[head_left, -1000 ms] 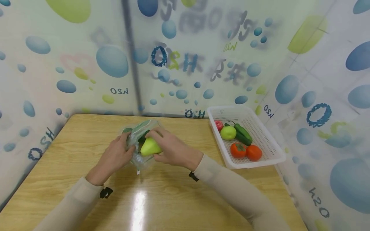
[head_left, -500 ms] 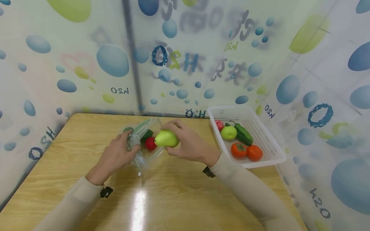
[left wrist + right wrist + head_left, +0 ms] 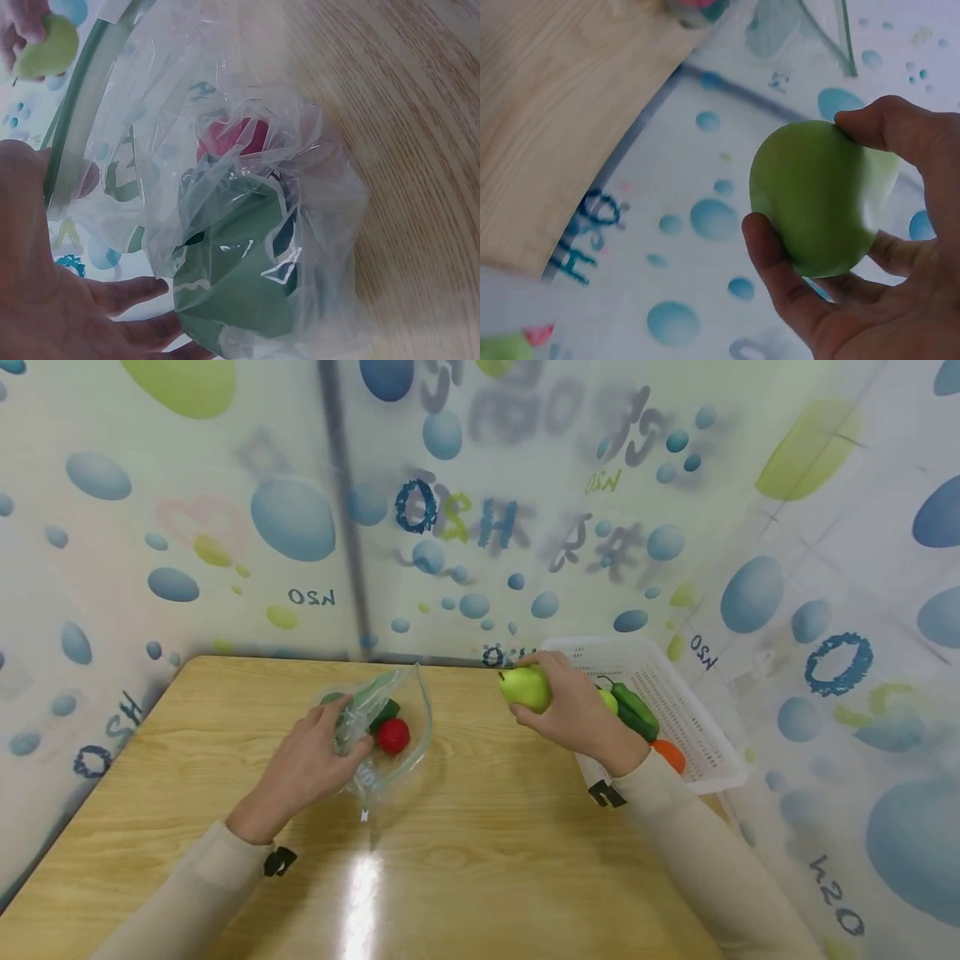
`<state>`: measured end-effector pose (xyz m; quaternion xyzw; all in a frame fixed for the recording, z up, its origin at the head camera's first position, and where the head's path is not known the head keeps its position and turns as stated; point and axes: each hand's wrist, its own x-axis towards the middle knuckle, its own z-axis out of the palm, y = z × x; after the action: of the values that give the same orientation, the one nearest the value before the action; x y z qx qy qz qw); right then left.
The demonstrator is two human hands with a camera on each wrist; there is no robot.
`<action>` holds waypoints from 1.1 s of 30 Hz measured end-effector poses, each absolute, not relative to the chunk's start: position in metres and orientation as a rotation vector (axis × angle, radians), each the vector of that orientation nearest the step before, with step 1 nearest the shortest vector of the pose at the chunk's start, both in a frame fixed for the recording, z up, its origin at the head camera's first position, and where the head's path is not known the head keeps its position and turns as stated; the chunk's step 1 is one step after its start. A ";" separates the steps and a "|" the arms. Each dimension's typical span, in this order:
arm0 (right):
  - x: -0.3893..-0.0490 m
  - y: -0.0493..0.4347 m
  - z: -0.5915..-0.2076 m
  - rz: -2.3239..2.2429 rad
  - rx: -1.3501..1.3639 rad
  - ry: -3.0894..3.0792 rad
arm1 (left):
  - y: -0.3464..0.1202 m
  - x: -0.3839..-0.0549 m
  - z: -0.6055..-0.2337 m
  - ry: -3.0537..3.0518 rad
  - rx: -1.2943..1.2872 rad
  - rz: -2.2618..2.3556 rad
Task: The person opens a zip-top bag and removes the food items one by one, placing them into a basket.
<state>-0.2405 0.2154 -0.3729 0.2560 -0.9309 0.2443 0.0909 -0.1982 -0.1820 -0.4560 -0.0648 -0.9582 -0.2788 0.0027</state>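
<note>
Pear (image 3: 525, 689) sits in our right hand (image 3: 573, 714), right of centre in the head view, its stem end to the left, thumb and curled fingers gripping it. We hold it up off the tabletop (image 3: 480, 852), beside the left edge of the basket (image 3: 686, 718); from the right wrist we see the wall (image 3: 480, 460) behind it.

Our left hand (image 3: 311, 752), left of centre, rests against the bag (image 3: 375, 693). From the left wrist we see its fingers fairly straight, their tips touching the clear plastic. The bag lies with its mouth gaping toward the right of the head view, and inside we make out a red ball (image 3: 393, 737) next to something dark green (image 3: 386, 715), whose kind we cannot tell.

At the right of the frame, our hand and wrist partly cover the basket. In it we see a green apple (image 3: 609, 701), half hidden, two long green vegetables (image 3: 635, 706) beside it, and a tomato (image 3: 670, 755) nearer us.
</note>
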 end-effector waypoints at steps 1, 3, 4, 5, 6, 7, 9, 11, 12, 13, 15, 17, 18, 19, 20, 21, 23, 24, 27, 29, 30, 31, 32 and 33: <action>-0.242 0.222 -0.373 0.723 0.711 -2.790 | -0.182 -0.198 -0.456 -3.007 -0.204 -0.874; -0.245 0.235 -0.372 0.730 0.608 -2.840 | -0.181 -0.199 -0.456 -3.013 -0.206 -0.868; -0.247 0.241 -0.372 0.734 0.561 -2.859 | -0.181 -0.198 -0.456 -3.015 -0.206 -0.865; -0.248 0.247 -0.373 0.731 0.514 -2.881 | -0.181 -0.198 -0.457 -3.016 -0.206 -0.860; -0.250 0.253 -0.374 0.728 0.474 -2.901 | -0.181 -0.199 -0.457 -3.017 -0.205 -0.856; -0.253 0.259 -0.375 0.726 0.433 -2.919 | -0.181 -0.199 -0.457 -3.017 -0.205 -0.852; -0.257 0.269 -0.378 0.712 0.360 -2.952 | -0.181 -0.198 -0.457 -3.017 -0.204 -0.843; -0.260 0.279 -0.381 0.691 0.293 -2.983 | -0.180 -0.198 -0.457 -3.017 -0.204 -0.834; -0.261 0.284 -0.382 0.683 0.264 -2.997 | -0.180 -0.198 -0.458 -3.018 -0.204 -0.831; -0.262 0.288 -0.382 0.672 0.234 -3.009 | -0.180 -0.197 -0.458 -3.019 -0.204 -0.828; -0.264 0.296 -0.383 0.646 0.181 -3.041 | -0.181 -0.197 -0.458 -3.017 -0.206 -0.827; -0.264 0.302 -0.384 0.626 0.152 -3.079 | -0.181 -0.197 -0.458 -3.014 -0.208 -0.829; -0.264 0.305 -0.385 0.617 0.141 -3.099 | -0.181 -0.197 -0.458 -3.013 -0.208 -0.831; -0.264 0.307 -0.385 0.610 0.129 -3.120 | -0.181 -0.197 -0.459 -3.012 -0.208 -0.834; -0.264 0.309 -0.385 0.602 0.130 -3.139 | -0.181 -0.198 -0.459 -3.012 -0.209 -0.837; -0.264 0.310 -0.386 0.590 0.134 -3.156 | -0.182 -0.197 -0.459 -3.014 -0.208 -0.840; -0.264 0.312 -0.388 0.565 0.135 -3.194 | -0.182 -0.198 -0.460 -3.016 -0.206 -0.846; -0.264 0.312 -0.389 0.555 0.128 -3.215 | -0.182 -0.198 -0.460 -3.018 -0.205 -0.852; -0.266 0.313 -0.392 0.526 0.129 -3.272 | -0.182 -0.198 -0.460 -3.019 -0.207 -0.862; -0.267 0.313 -0.394 0.507 0.143 -3.309 | -0.181 -0.198 -0.460 -3.019 -0.209 -0.867; -0.267 0.313 -0.394 0.505 0.154 -3.327 | -0.181 -0.198 -0.460 -3.020 -0.210 -0.868; -0.268 0.313 -0.394 0.496 0.166 -3.346 | -0.181 -0.198 -0.461 -3.021 -0.210 -0.869; -0.268 0.312 -0.395 0.483 0.177 -3.365 | -0.182 -0.198 -0.461 -3.021 -0.210 -0.870; -0.268 0.312 -0.394 0.471 0.183 -3.380 | -0.182 -0.197 -0.461 -3.020 -0.210 -0.871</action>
<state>-0.2680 0.3117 -0.3942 0.0529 -0.9796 0.1366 -0.1377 -0.1974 -0.1817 -0.4607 -0.0666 -0.9587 -0.2766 -0.0045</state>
